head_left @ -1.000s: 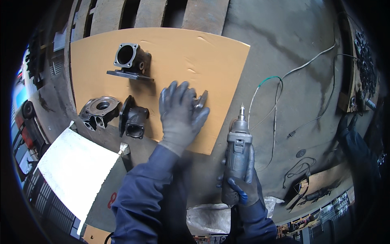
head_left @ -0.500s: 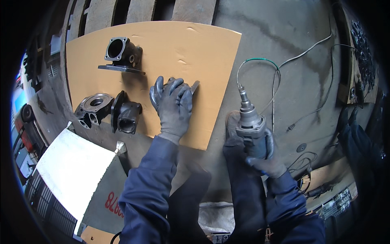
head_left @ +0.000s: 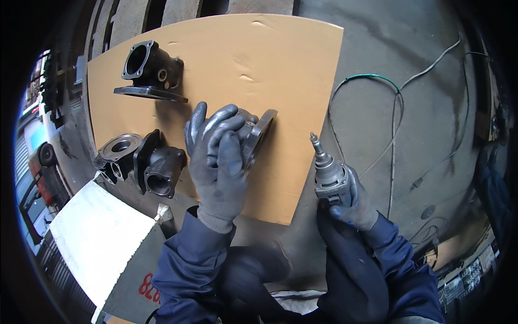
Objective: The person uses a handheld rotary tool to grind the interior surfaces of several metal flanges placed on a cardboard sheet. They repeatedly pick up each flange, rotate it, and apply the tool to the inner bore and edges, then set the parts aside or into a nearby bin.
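Note:
My left hand [head_left: 218, 173], in a grey coated glove, is closed over a dark flanged metal casting [head_left: 260, 137] on the cardboard sheet [head_left: 302, 70]. The fingers hide much of the casting; its tilted flange shows on the right. My right hand [head_left: 360, 204], gloved too, grips a die grinder [head_left: 330, 177] around its body. The grinder's narrow tip points up and away from me, apart from the casting. A flanged elbow casting [head_left: 156, 67] stands at the far left of the sheet. Nearer lie another flanged pipe casting [head_left: 162, 171] and a round-mouthed housing [head_left: 120, 150], side by side.
Looped cables [head_left: 395, 119] lie on the grey floor to the right. A white-topped metal stand [head_left: 100, 227] is at the near left. Wooden pallet slats [head_left: 181, 15] run behind the cardboard. My knees are close below the grinder.
My right hand has raised the grinder and brought its tip round toward the left. My left hand has shifted slightly nearer, with more of the casting's flange showing.

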`<state>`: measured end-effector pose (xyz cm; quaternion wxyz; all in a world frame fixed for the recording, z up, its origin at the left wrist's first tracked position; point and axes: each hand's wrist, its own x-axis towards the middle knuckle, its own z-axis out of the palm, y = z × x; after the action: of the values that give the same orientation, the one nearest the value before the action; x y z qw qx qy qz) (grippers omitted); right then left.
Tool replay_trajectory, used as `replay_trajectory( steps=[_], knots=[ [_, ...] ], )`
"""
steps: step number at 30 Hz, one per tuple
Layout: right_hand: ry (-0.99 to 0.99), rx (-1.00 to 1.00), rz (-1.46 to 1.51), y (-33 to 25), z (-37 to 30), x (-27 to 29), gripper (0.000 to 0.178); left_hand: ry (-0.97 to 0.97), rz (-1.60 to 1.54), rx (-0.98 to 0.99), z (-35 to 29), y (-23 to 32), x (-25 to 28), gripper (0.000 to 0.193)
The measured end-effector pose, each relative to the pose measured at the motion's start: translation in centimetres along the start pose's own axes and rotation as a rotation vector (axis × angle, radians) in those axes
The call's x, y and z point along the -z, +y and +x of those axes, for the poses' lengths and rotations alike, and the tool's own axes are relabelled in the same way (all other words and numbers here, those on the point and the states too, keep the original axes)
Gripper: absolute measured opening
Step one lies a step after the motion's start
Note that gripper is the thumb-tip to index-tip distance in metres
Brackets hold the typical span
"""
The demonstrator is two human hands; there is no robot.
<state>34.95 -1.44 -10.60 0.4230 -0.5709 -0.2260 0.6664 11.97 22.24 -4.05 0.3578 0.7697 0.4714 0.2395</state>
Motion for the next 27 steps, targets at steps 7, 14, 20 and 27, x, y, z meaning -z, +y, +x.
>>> replay_trajectory(
  steps=[7,14,20,27],
  knots=[
    [-0.192,-0.020,0.083,-1.0,2.8,0.7,0.082,0.128,-0.193,0.000,-1.2,-0.9,0.6,0.045],
    [-0.021,0.023,0.023,0.3,2.3,-2.1,0.092,0.255,-0.153,-0.124,-2.4,-1.5,1.3,0.042],
    [-0.136,0.087,-0.272,0.3,1.4,-0.6,0.095,0.362,-0.494,-0.101,-11.9,2.6,-0.4,0.034],
    [-0.038,0.103,-0.360,1.4,0.8,-2.8,0.087,-0.348,-0.998,0.820,-18.0,4.3,-7.7,0.058]
  ],
)
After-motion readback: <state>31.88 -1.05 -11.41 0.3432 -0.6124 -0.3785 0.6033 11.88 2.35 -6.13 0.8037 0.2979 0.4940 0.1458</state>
